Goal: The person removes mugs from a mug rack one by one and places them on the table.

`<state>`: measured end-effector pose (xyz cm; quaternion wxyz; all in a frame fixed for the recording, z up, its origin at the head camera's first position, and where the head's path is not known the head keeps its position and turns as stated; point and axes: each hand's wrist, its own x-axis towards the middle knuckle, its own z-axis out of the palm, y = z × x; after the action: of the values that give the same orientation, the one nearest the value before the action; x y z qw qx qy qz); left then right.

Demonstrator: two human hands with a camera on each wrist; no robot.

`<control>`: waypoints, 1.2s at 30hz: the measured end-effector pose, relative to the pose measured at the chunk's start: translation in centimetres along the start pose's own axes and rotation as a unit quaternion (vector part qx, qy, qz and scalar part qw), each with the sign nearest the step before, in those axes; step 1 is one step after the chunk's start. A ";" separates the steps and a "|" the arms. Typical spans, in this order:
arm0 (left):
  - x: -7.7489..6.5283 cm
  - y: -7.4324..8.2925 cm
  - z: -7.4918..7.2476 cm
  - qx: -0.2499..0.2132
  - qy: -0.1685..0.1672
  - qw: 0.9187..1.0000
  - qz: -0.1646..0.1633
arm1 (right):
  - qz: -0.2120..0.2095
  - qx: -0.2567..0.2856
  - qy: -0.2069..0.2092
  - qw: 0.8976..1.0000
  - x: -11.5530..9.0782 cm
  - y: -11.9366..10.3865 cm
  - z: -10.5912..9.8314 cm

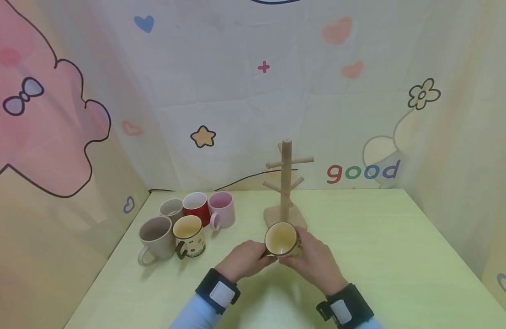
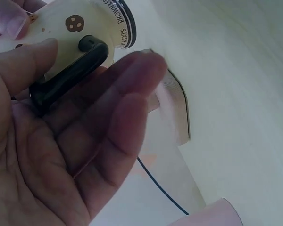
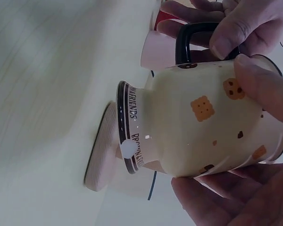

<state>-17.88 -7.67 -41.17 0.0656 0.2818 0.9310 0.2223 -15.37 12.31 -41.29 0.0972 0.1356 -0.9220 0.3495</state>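
A cream mug (image 1: 282, 240) with cookie prints, dark rims and a dark handle (image 3: 183, 42) is held up in front of a wooden mug tree (image 1: 285, 183). My right hand (image 1: 316, 261) grips the mug's body, thumb on one side and fingers on the other. From the other side, my left hand (image 1: 246, 261) holds the handle, its thumb against it; in the left wrist view the other fingers of this hand (image 2: 85, 127) extend behind the handle. In the head view the mug's mouth faces up toward me. The mug covers part of the tree's base (image 1: 273, 212).
At the left stand a grey-brown mug (image 1: 157, 240), a smaller greyish mug (image 1: 170, 210), a red mug (image 1: 201, 212) with a white inside, a pink mug (image 1: 224, 212) and another cream patterned mug (image 1: 191, 240). A printed cloth (image 1: 236, 91) hangs behind the light green table (image 1: 380, 256).
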 end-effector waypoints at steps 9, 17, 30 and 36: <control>0.0 -0.2 -0.2 -0.060 -0.030 0.998 0.010 | 0.018 0.014 -0.012 1.000 0.1 0.3 -0.2; -0.2 -0.4 0.0 -0.093 -0.020 0.995 0.001 | 0.032 0.034 -0.018 0.999 0.1 0.2 -0.3; -0.8 -0.5 -0.1 -0.106 0.015 0.994 -0.010 | 0.038 0.024 -0.046 0.998 -0.3 1.0 -0.8; -1.2 -1.1 0.1 -0.098 0.029 0.994 -0.038 | 0.076 -0.017 -0.061 0.995 -0.2 1.6 -1.6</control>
<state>-17.37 -9.11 -41.74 0.0740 0.2313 0.9164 0.3182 -15.53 14.54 -41.20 0.0161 0.0847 -0.9396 0.3313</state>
